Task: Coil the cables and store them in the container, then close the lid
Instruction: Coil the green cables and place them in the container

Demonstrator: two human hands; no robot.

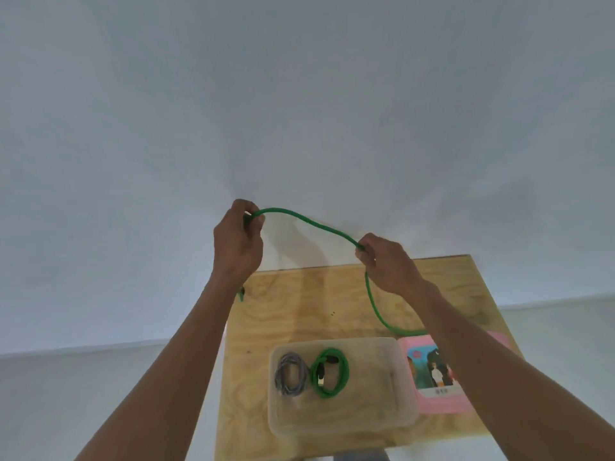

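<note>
Left hand [240, 235]: raised above the far left corner of the tabletop [289, 314], fingers curled tight around one part of a loose green cable [309, 224].
Right hand [387, 261]: raised above the far edge of the tabletop, pinching the same cable further along its length.
Loose green cable: arcs through the air between the two hands, then drops from the right hand in a curve down to the tabletop, just beyond the pink lid [442, 399]; a short end hangs below the left wrist.
Container [369, 404]: clear plastic, open, on the near half of the tabletop.
Inside the container: a coiled grey cable [291, 374] at the left, a coiled green cable [330, 372] just beside it.
Pink lid: flat on the tabletop, touching the container's right side, partly hidden by the right forearm.
</note>
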